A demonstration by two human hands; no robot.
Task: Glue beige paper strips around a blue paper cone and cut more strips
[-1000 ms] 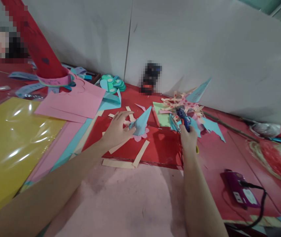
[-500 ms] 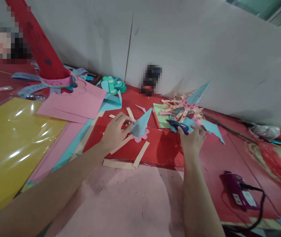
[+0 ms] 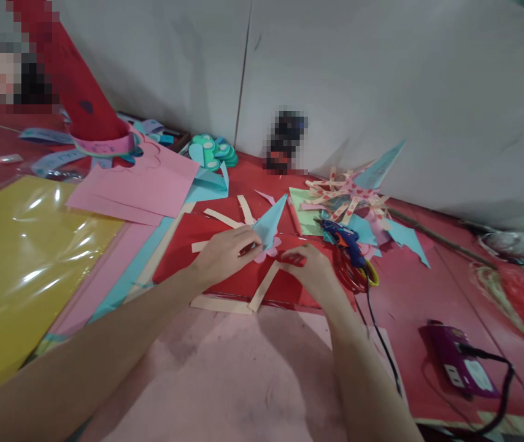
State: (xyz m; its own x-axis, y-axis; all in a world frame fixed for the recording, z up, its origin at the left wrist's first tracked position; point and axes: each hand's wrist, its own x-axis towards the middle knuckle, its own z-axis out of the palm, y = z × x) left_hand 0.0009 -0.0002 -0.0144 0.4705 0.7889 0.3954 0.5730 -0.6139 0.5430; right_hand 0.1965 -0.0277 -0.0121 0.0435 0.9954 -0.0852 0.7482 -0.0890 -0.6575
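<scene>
Blue paper cone [image 3: 269, 222] — at left hand [image 3: 225, 253]

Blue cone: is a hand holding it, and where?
Yes. The left hand pinches the blue cone at its wide base. The right hand holds nothing.

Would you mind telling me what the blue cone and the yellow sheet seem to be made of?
The blue cone looks like thin matte paper: it is rolled to a sharp point with a crisp edge and no shine. The yellow sheet seems to be paper or card under clear glossy plastic film, judging by its bright wrinkled reflections.
</scene>
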